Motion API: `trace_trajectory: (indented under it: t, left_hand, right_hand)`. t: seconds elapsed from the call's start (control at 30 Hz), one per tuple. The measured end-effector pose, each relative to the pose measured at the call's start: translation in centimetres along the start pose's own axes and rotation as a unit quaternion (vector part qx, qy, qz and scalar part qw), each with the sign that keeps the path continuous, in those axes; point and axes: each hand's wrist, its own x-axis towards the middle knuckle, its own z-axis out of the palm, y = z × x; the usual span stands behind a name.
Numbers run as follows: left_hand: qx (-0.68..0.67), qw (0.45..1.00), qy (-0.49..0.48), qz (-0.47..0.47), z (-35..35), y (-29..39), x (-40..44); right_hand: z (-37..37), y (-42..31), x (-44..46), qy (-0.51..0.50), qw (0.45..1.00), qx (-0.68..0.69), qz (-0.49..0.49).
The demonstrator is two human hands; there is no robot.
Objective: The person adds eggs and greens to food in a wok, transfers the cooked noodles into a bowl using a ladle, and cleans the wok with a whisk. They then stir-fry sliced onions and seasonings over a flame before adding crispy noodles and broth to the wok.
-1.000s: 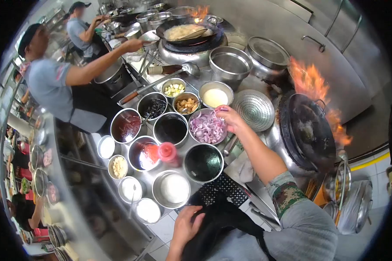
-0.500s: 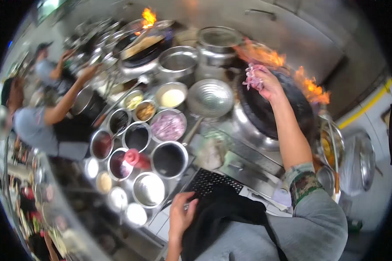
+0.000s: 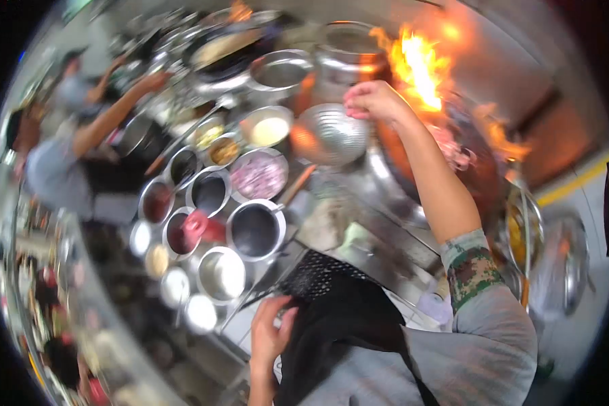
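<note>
My right hand [image 3: 375, 101] is above the near side of the perforated strainer [image 3: 335, 135], left of the flames, with nothing visible in its loosely bent fingers. Sliced onion [image 3: 450, 145] lies in the dark wok [image 3: 480, 155], partly behind my forearm. More onion fills a steel bowl [image 3: 258, 174] to the left. My left hand [image 3: 272, 328] is low beside the black apron [image 3: 345, 325], fingers apart and empty.
Tall flames [image 3: 419, 64] rise at the wok's back edge. Pots of sauces and a red bottle [image 3: 199, 229] stand left of centre. Another person [image 3: 61, 169] reaches toward a second wok [image 3: 230, 57] at the back left.
My right hand has let go of the onion and moved left from above the wok. Onion is now in the wok, and the flames have grown taller. My left hand has shifted slightly left.
</note>
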Motion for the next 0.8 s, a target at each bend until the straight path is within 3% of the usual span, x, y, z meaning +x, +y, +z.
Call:
trace_trajectory:
  t: [0.07, 0.17, 0.23, 0.27, 0.3, 0.33, 0.4, 0.43, 0.5, 0.53, 0.6, 0.67, 0.7, 0.73, 0.8]
  left_hand:
    - [0.023, 0.999, 0.026, 0.025, -1.0, -0.2, -0.7]
    - [0.020, 0.997, 0.071, 0.012, -3.3, -1.9, -2.9]
    - [0.039, 0.991, 0.124, -0.017, -6.1, -3.5, -5.3]
    - [0.057, 0.986, 0.152, -0.033, -7.8, -4.5, -6.9]
    - [0.063, 0.981, 0.162, -0.086, -9.5, -6.2, -8.8]
    - [0.075, 0.967, 0.213, -0.118, -11.4, -8.1, -10.9]
    - [0.088, 0.938, 0.293, -0.165, -15.4, -12.5, -15.0]
    - [0.095, 0.909, 0.356, -0.195, -17.6, -14.6, -17.0]
    - [0.125, 0.854, 0.422, -0.279, -21.7, -18.4, -21.3]
    - [0.092, 0.827, 0.469, -0.297, -23.7, -20.9, -23.6]
    - [0.119, 0.787, 0.510, -0.326, -28.1, -27.2, -28.1]
    - [0.106, 0.726, 0.573, -0.365, -34.0, -32.9, -31.7]
    - [0.083, 0.685, 0.614, -0.383, -37.6, -35.6, -33.3]
    - [0.036, 0.662, 0.658, -0.356, -41.7, -38.9, -35.2]
    - [-0.081, 0.600, 0.736, -0.301, -49.4, -43.9, -39.0]
  right_hand:
    - [6.9, 2.0, 2.2, -0.065, 0.997, 0.037, -0.004]
    - [16.6, 7.9, 5.8, -0.132, 0.988, -0.081, -0.006]
    - [22.2, 9.1, 6.2, -0.119, 0.886, -0.439, -0.094]
    - [24.3, 11.9, 7.1, -0.107, 0.843, -0.497, -0.178]
    - [24.6, 17.3, 9.3, -0.080, 0.828, -0.444, -0.331]
    - [25.5, 18.7, 11.4, -0.153, 0.774, -0.590, -0.172]
    - [27.8, 16.9, 7.8, -0.076, 0.795, -0.578, -0.168]
    - [27.2, 19.1, 9.8, -0.087, 0.796, -0.552, -0.233]
    - [25.1, 23.6, 14.4, -0.048, 0.777, -0.579, -0.244]
    - [24.1, 23.1, 14.3, -0.084, 0.744, -0.592, -0.299]
    - [21.5, 24.9, 17.4, -0.055, 0.817, -0.551, -0.158]
    - [22.2, 20.8, 15.1, -0.010, 0.812, -0.541, -0.221]
    - [22.0, 19.7, 15.0, -0.006, 0.790, -0.580, -0.199]
    - [21.8, 19.2, 15.3, 0.000, 0.768, -0.617, -0.174]
    - [21.3, 18.9, 15.8, 0.017, 0.786, -0.599, -0.152]
